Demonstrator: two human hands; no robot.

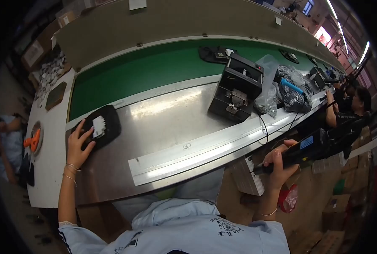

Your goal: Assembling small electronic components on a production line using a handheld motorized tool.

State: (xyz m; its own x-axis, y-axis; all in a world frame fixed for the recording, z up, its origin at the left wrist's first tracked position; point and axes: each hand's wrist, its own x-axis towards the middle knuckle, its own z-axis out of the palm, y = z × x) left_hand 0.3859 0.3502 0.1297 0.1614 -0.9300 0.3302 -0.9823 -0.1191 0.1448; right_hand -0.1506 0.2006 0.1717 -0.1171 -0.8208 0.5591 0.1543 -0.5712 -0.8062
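Note:
My left hand (78, 145) rests at the left edge of a dark, rounded flat pad (112, 120) on the metal bench. Its fingers are spread, with the tips beside or touching a small white toothed plastic part (98, 127) that lies on the pad. At the right, past the bench's front edge, my right hand (280, 166) is closed round the near end of a long black object (319, 146) with a blue label. Its exact kind I cannot make out. A black box-shaped machine (235, 89) with metal fittings stands on the bench between my hands, farther back.
A metal rail (188, 156) lies along the front edge. Plastic bags of dark parts (296, 95) and a blue-handled tool (291, 86) lie right of the machine. A green belt (154, 67) runs behind. Orange tape dispenser-like object (32, 139) sits left; a co-worker (357, 103) sits right.

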